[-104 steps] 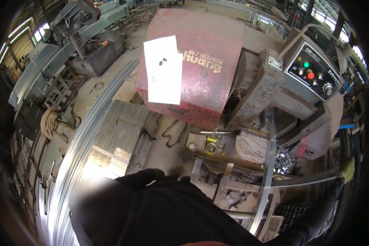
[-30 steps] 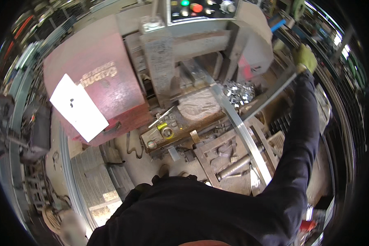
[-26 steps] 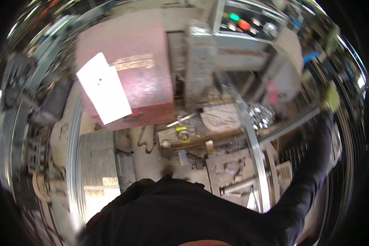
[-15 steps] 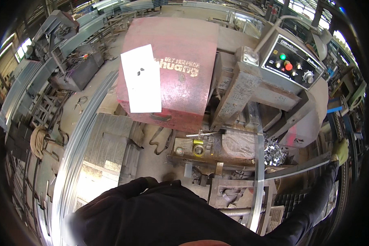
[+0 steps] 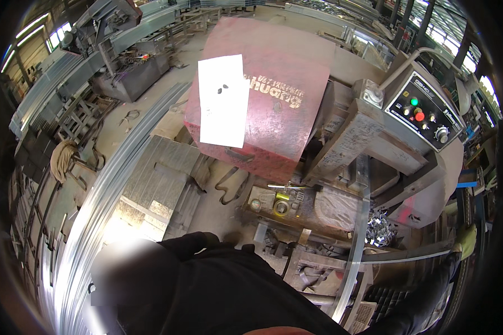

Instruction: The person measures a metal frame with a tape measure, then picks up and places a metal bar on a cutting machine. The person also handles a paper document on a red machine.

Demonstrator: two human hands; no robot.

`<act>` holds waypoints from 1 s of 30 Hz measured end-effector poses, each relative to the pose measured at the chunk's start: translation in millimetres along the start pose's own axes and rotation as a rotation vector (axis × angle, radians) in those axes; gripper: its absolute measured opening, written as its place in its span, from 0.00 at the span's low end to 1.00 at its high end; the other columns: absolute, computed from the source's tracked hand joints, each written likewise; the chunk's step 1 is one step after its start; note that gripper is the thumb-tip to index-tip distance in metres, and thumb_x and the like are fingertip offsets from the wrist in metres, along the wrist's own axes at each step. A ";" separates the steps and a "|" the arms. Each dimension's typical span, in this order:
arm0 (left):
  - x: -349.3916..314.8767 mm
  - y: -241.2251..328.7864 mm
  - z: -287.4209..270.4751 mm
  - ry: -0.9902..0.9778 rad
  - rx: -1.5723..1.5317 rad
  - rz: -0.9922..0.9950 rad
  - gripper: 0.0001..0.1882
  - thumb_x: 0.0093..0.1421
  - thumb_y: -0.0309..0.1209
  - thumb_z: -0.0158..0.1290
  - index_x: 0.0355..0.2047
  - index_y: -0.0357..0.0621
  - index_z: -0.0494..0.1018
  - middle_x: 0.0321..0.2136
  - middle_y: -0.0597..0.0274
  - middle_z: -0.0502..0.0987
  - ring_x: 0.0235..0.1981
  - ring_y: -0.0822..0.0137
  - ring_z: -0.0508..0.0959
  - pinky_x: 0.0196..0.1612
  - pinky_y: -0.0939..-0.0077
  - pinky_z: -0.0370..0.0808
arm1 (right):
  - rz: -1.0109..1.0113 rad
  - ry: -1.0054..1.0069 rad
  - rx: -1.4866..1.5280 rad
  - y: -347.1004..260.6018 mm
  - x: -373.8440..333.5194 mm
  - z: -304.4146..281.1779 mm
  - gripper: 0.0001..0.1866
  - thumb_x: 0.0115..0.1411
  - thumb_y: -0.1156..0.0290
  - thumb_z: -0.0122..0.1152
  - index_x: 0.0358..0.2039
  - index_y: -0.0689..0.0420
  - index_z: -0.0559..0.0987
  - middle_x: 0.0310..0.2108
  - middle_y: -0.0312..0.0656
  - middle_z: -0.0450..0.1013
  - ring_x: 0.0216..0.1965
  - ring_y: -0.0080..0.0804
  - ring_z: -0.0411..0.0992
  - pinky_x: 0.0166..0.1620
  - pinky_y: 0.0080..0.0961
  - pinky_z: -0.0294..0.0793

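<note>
My right hand (image 5: 466,242), in a yellow-green glove, reaches far out to the right. It is beside the outer end of a long grey bar (image 5: 411,255); its fingers are too small to make out. My left arm, in a dark sleeve, bends across my front, and only a dim bit of my left hand (image 5: 209,240) shows at the cuff, its fingers hidden. A shiny metal strip (image 5: 353,268) runs lengthwise under the machine's frame. On the workbench ledge (image 5: 251,218) lies a yellow tape roll (image 5: 281,207), next to a smooth grey sheet (image 5: 334,209).
A red machine cover (image 5: 285,128) with a white paper (image 5: 223,106) on it stands ahead. To its right is a control panel (image 5: 425,111) with lit buttons. Long metal profiles (image 5: 103,206) lie along my left. Cut metal pieces (image 5: 379,230) are heaped at the right.
The view has swung left, so the machine and bench appear farther right. My right hand stays by the bar's end, and my left arm remains bent at my front.
</note>
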State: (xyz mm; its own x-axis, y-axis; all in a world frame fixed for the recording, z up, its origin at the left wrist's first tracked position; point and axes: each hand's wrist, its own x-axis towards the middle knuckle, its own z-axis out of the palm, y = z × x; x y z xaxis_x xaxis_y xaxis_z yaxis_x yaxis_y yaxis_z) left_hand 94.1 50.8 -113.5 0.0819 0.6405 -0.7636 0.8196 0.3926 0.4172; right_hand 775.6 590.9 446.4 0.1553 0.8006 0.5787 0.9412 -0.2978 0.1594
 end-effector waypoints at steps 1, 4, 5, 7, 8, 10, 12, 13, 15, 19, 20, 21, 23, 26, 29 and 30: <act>0.1 0.3 -0.1 -0.007 -0.014 -0.020 0.28 0.63 0.54 0.50 0.45 0.45 0.85 0.45 0.50 0.85 0.48 0.52 0.84 0.52 0.56 0.77 | 0.023 -0.008 0.035 0.1 -0.8 -3.4 0.26 0.69 0.47 0.44 0.49 0.53 0.80 0.49 0.57 0.79 0.50 0.63 0.76 0.50 0.55 0.75; 1.6 1.1 2.3 0.007 0.002 -0.030 0.27 0.63 0.53 0.50 0.44 0.44 0.85 0.45 0.50 0.85 0.47 0.52 0.84 0.52 0.56 0.76 | 0.053 -0.049 0.062 -2.9 -3.6 -10.8 0.27 0.69 0.47 0.42 0.50 0.54 0.80 0.51 0.57 0.78 0.52 0.62 0.75 0.51 0.54 0.74; 2.9 0.4 3.0 0.018 0.017 -0.026 0.27 0.63 0.53 0.50 0.45 0.44 0.85 0.45 0.50 0.85 0.47 0.52 0.84 0.52 0.56 0.76 | 0.073 -0.057 0.132 -3.4 -4.1 -12.4 0.27 0.69 0.48 0.43 0.51 0.54 0.80 0.51 0.57 0.78 0.54 0.62 0.74 0.53 0.53 0.73; 6.5 -2.2 5.1 0.020 -0.010 -0.012 0.32 0.64 0.58 0.46 0.44 0.44 0.85 0.44 0.49 0.85 0.48 0.50 0.83 0.52 0.56 0.75 | 0.055 -0.045 0.099 -4.0 -5.2 -12.6 0.26 0.68 0.48 0.45 0.52 0.54 0.79 0.51 0.57 0.78 0.54 0.62 0.74 0.54 0.52 0.73; 8.6 -4.2 6.3 0.010 -0.008 -0.016 0.34 0.65 0.61 0.43 0.44 0.43 0.84 0.43 0.49 0.85 0.48 0.50 0.83 0.52 0.56 0.75 | 0.049 -0.059 0.122 -4.2 -4.0 -11.9 0.26 0.68 0.47 0.45 0.53 0.54 0.79 0.50 0.57 0.78 0.55 0.62 0.74 0.55 0.51 0.72; 12.4 -8.5 9.0 0.019 -0.012 0.020 0.35 0.65 0.62 0.42 0.44 0.43 0.84 0.44 0.48 0.85 0.49 0.50 0.83 0.53 0.56 0.75 | 0.072 -0.084 0.033 -2.7 -0.3 -9.2 0.27 0.67 0.47 0.46 0.55 0.52 0.78 0.53 0.56 0.77 0.56 0.61 0.73 0.57 0.49 0.72; 14.0 -12.7 12.4 0.042 -0.056 0.027 0.36 0.65 0.63 0.41 0.44 0.43 0.84 0.44 0.48 0.84 0.49 0.50 0.83 0.53 0.56 0.75 | 0.072 -0.106 0.029 1.0 4.1 -5.3 0.27 0.68 0.47 0.46 0.57 0.52 0.77 0.55 0.55 0.76 0.57 0.61 0.73 0.57 0.49 0.71; 14.0 -14.4 13.9 0.068 -0.105 0.021 0.37 0.65 0.63 0.41 0.44 0.43 0.84 0.44 0.48 0.84 0.49 0.51 0.83 0.53 0.56 0.75 | 0.070 -0.119 0.041 3.0 6.2 -2.7 0.28 0.68 0.46 0.46 0.57 0.52 0.77 0.56 0.55 0.76 0.58 0.60 0.72 0.57 0.49 0.71; 13.6 -16.3 15.5 0.083 -0.147 0.013 0.37 0.65 0.63 0.40 0.44 0.43 0.84 0.44 0.48 0.84 0.49 0.51 0.83 0.53 0.56 0.75 | 0.036 -0.151 0.028 6.6 12.0 2.0 0.29 0.68 0.46 0.45 0.58 0.52 0.77 0.56 0.55 0.76 0.58 0.60 0.72 0.58 0.49 0.71; 14.2 -15.2 14.6 0.055 -0.127 0.000 0.38 0.65 0.64 0.40 0.44 0.43 0.84 0.44 0.49 0.85 0.48 0.51 0.83 0.53 0.56 0.75 | 0.020 -0.089 0.003 10.8 16.4 13.3 0.29 0.70 0.46 0.44 0.59 0.53 0.76 0.55 0.54 0.77 0.57 0.59 0.73 0.57 0.50 0.71; 14.8 -14.7 14.2 0.052 -0.111 -0.006 0.38 0.65 0.64 0.40 0.44 0.43 0.84 0.44 0.49 0.85 0.48 0.51 0.83 0.53 0.56 0.75 | 0.020 -0.102 -0.016 11.5 17.2 15.3 0.29 0.70 0.46 0.44 0.59 0.53 0.76 0.55 0.54 0.77 0.57 0.59 0.73 0.57 0.50 0.72; 16.1 -13.5 14.7 0.048 -0.123 -0.011 0.38 0.65 0.64 0.40 0.45 0.43 0.84 0.44 0.49 0.85 0.48 0.51 0.83 0.53 0.57 0.75 | 0.023 -0.094 -0.008 12.0 18.3 16.6 0.28 0.70 0.46 0.44 0.59 0.53 0.76 0.55 0.54 0.77 0.57 0.59 0.74 0.56 0.50 0.72; 18.2 -13.5 15.2 0.040 -0.121 -0.020 0.38 0.65 0.64 0.40 0.45 0.44 0.84 0.44 0.49 0.85 0.48 0.52 0.83 0.53 0.57 0.75 | 0.025 -0.154 0.003 13.7 20.4 17.8 0.28 0.70 0.46 0.44 0.59 0.53 0.75 0.54 0.53 0.77 0.56 0.59 0.74 0.55 0.50 0.72; 22.2 -15.6 16.8 0.037 -0.118 -0.036 0.38 0.65 0.65 0.40 0.45 0.44 0.84 0.43 0.49 0.85 0.48 0.52 0.83 0.53 0.57 0.75 | 0.037 -0.175 -0.001 15.9 22.8 18.7 0.28 0.70 0.46 0.44 0.59 0.53 0.75 0.54 0.53 0.78 0.55 0.59 0.75 0.55 0.51 0.73; 25.2 -18.9 17.9 0.043 -0.117 -0.058 0.39 0.65 0.65 0.39 0.45 0.44 0.84 0.43 0.50 0.85 0.48 0.52 0.83 0.53 0.57 0.76 | 0.013 -0.176 -0.012 17.4 24.5 23.5 0.29 0.71 0.45 0.43 0.62 0.50 0.74 0.54 0.51 0.78 0.54 0.57 0.75 0.55 0.49 0.73; 25.0 -20.7 17.2 0.033 -0.123 -0.040 0.39 0.65 0.65 0.40 0.45 0.44 0.84 0.43 0.50 0.85 0.48 0.52 0.83 0.53 0.57 0.76 | 0.035 -0.121 -0.026 18.3 25.0 26.7 0.29 0.71 0.45 0.43 0.63 0.50 0.73 0.54 0.51 0.78 0.54 0.56 0.76 0.55 0.49 0.73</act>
State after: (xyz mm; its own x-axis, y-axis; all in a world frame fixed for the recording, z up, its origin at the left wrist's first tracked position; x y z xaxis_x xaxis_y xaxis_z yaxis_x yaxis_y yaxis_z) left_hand 89.0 47.3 -149.8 0.0301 0.6432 -0.7651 0.7461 0.4949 0.4454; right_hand 804.7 619.4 442.4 0.2250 0.8459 0.4835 0.9266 -0.3392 0.1622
